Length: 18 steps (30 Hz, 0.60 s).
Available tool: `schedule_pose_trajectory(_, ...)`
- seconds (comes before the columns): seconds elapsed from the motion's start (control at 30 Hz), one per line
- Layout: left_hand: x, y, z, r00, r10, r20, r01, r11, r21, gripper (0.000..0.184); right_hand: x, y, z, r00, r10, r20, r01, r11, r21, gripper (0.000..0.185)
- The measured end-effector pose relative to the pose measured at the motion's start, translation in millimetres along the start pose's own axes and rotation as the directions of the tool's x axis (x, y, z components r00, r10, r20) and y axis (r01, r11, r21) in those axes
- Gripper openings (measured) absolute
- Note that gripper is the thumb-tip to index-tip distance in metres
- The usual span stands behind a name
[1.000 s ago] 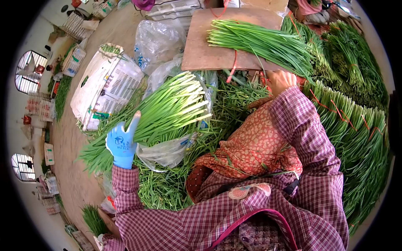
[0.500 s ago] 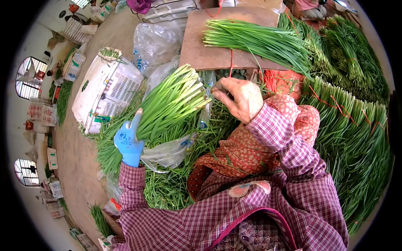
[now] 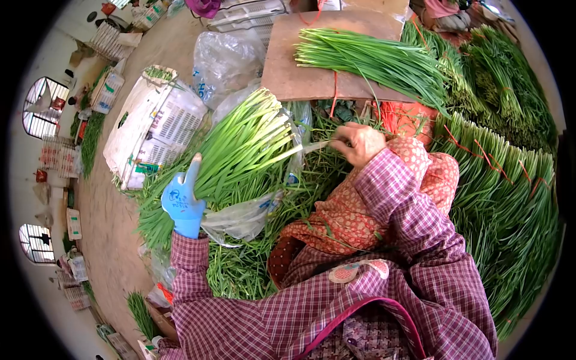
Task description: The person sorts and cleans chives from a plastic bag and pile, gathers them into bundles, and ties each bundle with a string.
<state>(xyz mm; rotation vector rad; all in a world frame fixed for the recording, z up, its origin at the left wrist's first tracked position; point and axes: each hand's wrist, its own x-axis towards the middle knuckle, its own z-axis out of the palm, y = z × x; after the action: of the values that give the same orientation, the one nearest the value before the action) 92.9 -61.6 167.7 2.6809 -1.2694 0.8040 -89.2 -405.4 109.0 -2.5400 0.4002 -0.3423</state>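
My left hand [image 3: 184, 201], in a blue glove, is closed around a thick bunch of garlic chives [image 3: 240, 141], its thumb lying along the leaves. The pale cut ends point up and to the right. My bare right hand [image 3: 359, 144] is apart from the bunch, fingers pinched on a thin whitish strip of outer leaf [image 3: 315, 146]. That strip stretches to the end of one stalk that sticks out of the bunch. A second pile of chives [image 3: 366, 57] lies on a brown board [image 3: 282, 81] beyond my right hand.
Tied bundles of chives [image 3: 504, 198] are stacked on the right. Loose leaves [image 3: 240, 276] heap up below the held bunch, beside a clear plastic bag [image 3: 243, 219]. White crates [image 3: 174, 120] stand at the left. A red patterned cloth [image 3: 354, 216] covers my lap.
My right hand has drawn back slightly right and down from the bunch, and the whitish strip now shows stretched from one protruding stalk. My left hand keeps its hold.
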Motion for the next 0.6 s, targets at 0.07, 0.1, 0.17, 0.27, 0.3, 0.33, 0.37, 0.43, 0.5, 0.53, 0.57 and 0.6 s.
schedule_pose_trajectory(0.07, -2, -2, 2, 1.0, -0.017, 0.009, 0.017, 1.0, -0.01, 0.101, 0, 13, -2, 0.955, 0.271, 0.118, -0.213, 0.907, -0.364, 0.024)
schedule_pose_trajectory(0.1, -2, -3, 3, 0.999, -0.029, 0.021, 0.03, 0.999, -0.02, 0.101, -2, 9, -8, 0.982, 0.19, 0.007, -0.179, 0.935, -0.305, 0.022)
schedule_pose_trajectory(0.17, 1, 0, 2, 0.999, -0.03, 0.021, 0.03, 1.0, -0.008, 0.101, -1, -10, -23, 0.978, -0.018, -0.209, -0.028, 0.977, -0.213, 0.019)
schedule_pose_trajectory(0.27, 5, 6, 3, 0.999, -0.025, 0.037, 0.024, 1.0, 0.014, 0.101, 9, -60, -32, 0.854, -0.353, -0.381, 0.303, 0.934, -0.187, 0.014)
schedule_pose_trajectory(0.3, 6, 9, 3, 0.998, -0.027, 0.049, 0.025, 0.999, 0.024, 0.101, 14, -70, -23, 0.833, -0.4, -0.381, 0.351, 0.916, -0.194, 0.014)
schedule_pose_trajectory(0.33, 7, 11, 4, 0.999, -0.025, 0.048, 0.024, 0.999, 0.024, 0.101, 20, -77, -10, 0.828, -0.416, -0.376, 0.374, 0.909, -0.182, 0.014)
schedule_pose_trajectory(0.37, 7, 14, 6, 0.999, -0.033, 0.044, 0.034, 0.999, -0.017, 0.101, 26, -82, -2, 0.806, -0.42, -0.417, 0.376, 0.908, -0.186, 0.016)
schedule_pose_trajectory(0.43, 8, 18, 5, 0.998, -0.042, 0.04, 0.044, 0.997, -0.057, 0.1, 34, -84, 11, 0.781, -0.424, -0.458, 0.38, 0.905, -0.19, 0.017)
schedule_pose_trajectory(0.5, 7, 20, 3, 0.991, -0.085, 0.1, 0.087, 0.996, -0.019, 0.087, 39, -82, 22, 0.821, -0.348, -0.453, 0.295, 0.937, -0.186, 0.015)
schedule_pose_trajectory(0.53, 6, 20, 5, 0.991, -0.085, 0.101, 0.087, 0.996, -0.018, 0.087, 37, -82, 24, 0.821, -0.348, -0.453, 0.296, 0.937, -0.184, 0.015)
schedule_pose_trajectory(0.57, 5, 19, 9, 0.996, -0.088, 0.035, 0.091, 0.992, -0.084, 0.092, 34, -82, 26, 0.87, -0.303, -0.388, 0.26, 0.952, -0.16, 0.015)
schedule_pose_trajectory(0.6, 5, 18, 13, 0.995, -0.095, -0.034, 0.089, 0.985, -0.151, 0.098, 32, -82, 27, 0.912, -0.256, -0.321, 0.222, 0.965, -0.141, 0.016)
